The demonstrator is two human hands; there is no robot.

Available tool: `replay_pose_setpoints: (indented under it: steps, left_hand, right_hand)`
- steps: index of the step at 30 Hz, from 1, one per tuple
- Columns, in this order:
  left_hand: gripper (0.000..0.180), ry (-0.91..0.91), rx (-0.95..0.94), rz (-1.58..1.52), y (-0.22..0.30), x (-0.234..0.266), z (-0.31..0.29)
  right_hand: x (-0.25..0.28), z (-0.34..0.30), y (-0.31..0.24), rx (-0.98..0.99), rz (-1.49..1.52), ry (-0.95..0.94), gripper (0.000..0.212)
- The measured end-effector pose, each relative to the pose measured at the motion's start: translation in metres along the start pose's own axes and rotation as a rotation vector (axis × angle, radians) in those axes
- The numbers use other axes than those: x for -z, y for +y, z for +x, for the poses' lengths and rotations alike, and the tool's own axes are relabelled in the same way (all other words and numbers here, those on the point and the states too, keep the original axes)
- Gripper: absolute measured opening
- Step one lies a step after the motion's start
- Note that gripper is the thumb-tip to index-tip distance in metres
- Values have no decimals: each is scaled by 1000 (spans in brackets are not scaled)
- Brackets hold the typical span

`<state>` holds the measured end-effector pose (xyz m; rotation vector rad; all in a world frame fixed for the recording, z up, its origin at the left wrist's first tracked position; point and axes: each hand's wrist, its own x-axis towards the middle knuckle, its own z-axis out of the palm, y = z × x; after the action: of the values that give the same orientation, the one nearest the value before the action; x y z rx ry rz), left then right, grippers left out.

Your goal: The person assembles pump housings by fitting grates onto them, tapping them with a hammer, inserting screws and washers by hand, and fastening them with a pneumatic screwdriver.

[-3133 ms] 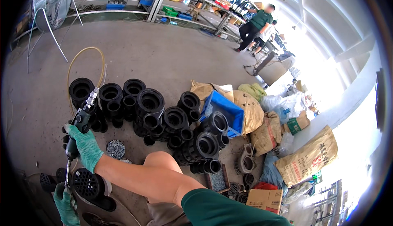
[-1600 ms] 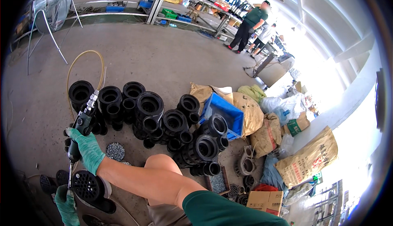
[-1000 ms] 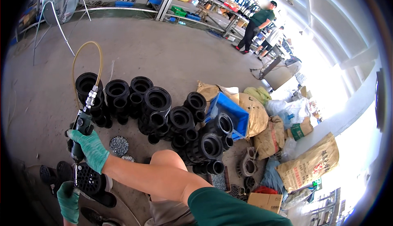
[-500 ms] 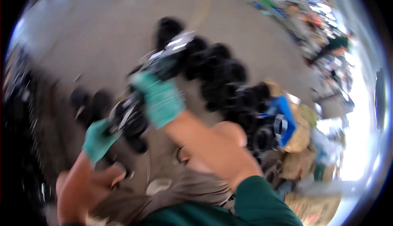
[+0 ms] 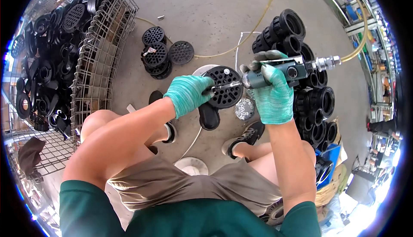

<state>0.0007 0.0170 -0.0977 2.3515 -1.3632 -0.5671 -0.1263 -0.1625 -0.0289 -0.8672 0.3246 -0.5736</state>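
Note:
My left hand [image 5: 189,94], in a green glove with grey fingertips, is closed at the left edge of a round black perforated disc [image 5: 226,98]. Below the disc shows a black rounded part [image 5: 209,117]; whether the two are joined, I cannot tell. My right hand [image 5: 275,91], gloved alike, is wrapped round a dark green air screwdriver [image 5: 262,79]. Its long bit [image 5: 228,86] crosses the disc's face and ends by my left fingertips, which hide the tip. A pale hose [image 5: 353,57] runs from the tool's metal coupling.
A wire cage [image 5: 101,50] full of black parts stands at left. Several perforated discs [image 5: 155,54] are stacked beyond my left hand. Black ribbed fittings [image 5: 316,101] are piled at right. A round dish of small metal pieces [image 5: 245,109] sits between my feet, behind a white round base [image 5: 191,166].
My view has swung left and steadied. The air screwdriver, blurred before, now lies level with its bit across the disc. Both hands stay closed on their things.

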Motion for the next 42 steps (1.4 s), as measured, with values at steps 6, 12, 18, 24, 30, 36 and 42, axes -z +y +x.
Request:
replay_pose_setpoints:
  steps: [6, 12, 18, 24, 30, 36, 42]
  left_hand:
    - [26, -40, 3, 24, -3, -16, -4]
    - [26, -16, 38, 5, -1, -17, -3]
    - [26, -45, 23, 0, 2, -17, -1]
    - [25, -18, 48, -1, 0, -17, -2]
    - [27, -72, 85, 32, -2, -13, 2]
    - [38, -75, 122, -64, -5, -15, 2]
    - [52, -216, 150, -166, -13, -6, 2]
  right_hand:
    - [5, -7, 6, -4, -69, -5, 36]
    - [0, -5, 7, -14, -74, -20, 38]
    - [13, -9, 10, -3, -94, -71, 37]
    - [8, -10, 12, -13, -81, -74, 38]
    - [8, -7, 21, -16, -83, -58, 39]
    - [-8, -9, 15, -7, -224, -203, 37]
    - [-45, -10, 33, 6, -406, -303, 36]
